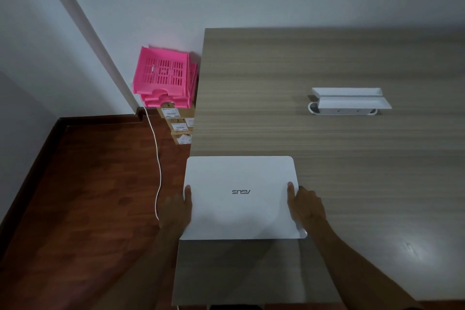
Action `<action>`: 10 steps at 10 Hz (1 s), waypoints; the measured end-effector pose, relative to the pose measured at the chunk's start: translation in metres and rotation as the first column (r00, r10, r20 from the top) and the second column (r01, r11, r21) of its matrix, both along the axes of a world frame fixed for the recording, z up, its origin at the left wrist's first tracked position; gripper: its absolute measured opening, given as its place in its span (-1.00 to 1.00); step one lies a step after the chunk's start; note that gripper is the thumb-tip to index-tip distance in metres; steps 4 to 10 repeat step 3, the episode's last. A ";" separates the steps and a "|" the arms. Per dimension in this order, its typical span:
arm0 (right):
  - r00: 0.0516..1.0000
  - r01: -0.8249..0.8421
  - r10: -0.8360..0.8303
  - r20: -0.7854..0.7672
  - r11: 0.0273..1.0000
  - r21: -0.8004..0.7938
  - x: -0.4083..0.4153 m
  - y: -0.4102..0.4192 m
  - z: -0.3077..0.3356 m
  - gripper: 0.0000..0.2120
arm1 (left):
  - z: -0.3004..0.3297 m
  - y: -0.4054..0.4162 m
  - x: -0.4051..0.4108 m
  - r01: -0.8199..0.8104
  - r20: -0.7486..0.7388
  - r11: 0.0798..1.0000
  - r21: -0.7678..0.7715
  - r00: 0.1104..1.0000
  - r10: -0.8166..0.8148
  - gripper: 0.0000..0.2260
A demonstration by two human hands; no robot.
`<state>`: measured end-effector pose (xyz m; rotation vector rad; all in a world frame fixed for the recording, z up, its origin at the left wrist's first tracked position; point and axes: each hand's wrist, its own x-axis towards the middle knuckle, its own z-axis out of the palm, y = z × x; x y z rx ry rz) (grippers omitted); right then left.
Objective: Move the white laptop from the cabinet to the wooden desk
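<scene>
The white laptop (240, 206) is closed, lid up with its logo upside down to me, over the near left corner of the wooden desk (327, 163). My left hand (177, 206) grips its left edge, thumb on the lid. On the opposite edge my right hand (305, 205) holds it the same way. The laptop's left edge lines up with the desk's left edge; a shadow lies under its near side, and I cannot tell whether it rests flat on the wood. The cabinet is out of view.
A white plastic holder with two trays (348, 101) sits on the desk at the back right. Left of the desk, pink stacked baskets (164, 77) and small cardboard boxes (180, 123) stand on the dark wood floor. A white cable (158, 166) runs down there.
</scene>
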<state>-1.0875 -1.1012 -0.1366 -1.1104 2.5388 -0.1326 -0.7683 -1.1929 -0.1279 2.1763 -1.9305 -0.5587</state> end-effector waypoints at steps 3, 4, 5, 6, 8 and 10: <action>0.933 -0.330 0.293 -0.209 0.928 -0.173 0.019 0.030 0.023 -0.58 | -0.002 0.023 0.015 0.213 0.095 0.975 -0.064 0.974 -0.207 -0.37; 0.933 -0.330 0.293 -0.209 0.928 -0.173 0.019 0.030 0.023 -0.58 | -0.002 0.023 0.015 0.213 0.095 0.975 -0.064 0.974 -0.207 -0.37; 0.933 -0.330 0.293 -0.209 0.928 -0.173 0.019 0.030 0.023 -0.58 | -0.002 0.023 0.015 0.213 0.095 0.975 -0.064 0.974 -0.207 -0.37; 0.933 -0.330 0.293 -0.209 0.928 -0.173 0.019 0.030 0.023 -0.58 | -0.002 0.023 0.015 0.213 0.095 0.975 -0.064 0.974 -0.207 -0.37; 0.933 -0.330 0.293 -0.209 0.928 -0.173 0.019 0.030 0.023 -0.58 | -0.002 0.023 0.015 0.213 0.095 0.975 -0.064 0.974 -0.207 -0.37; 0.933 -0.330 0.293 -0.209 0.928 -0.173 0.019 0.030 0.023 -0.58 | -0.002 0.023 0.015 0.213 0.095 0.975 -0.064 0.974 -0.207 -0.37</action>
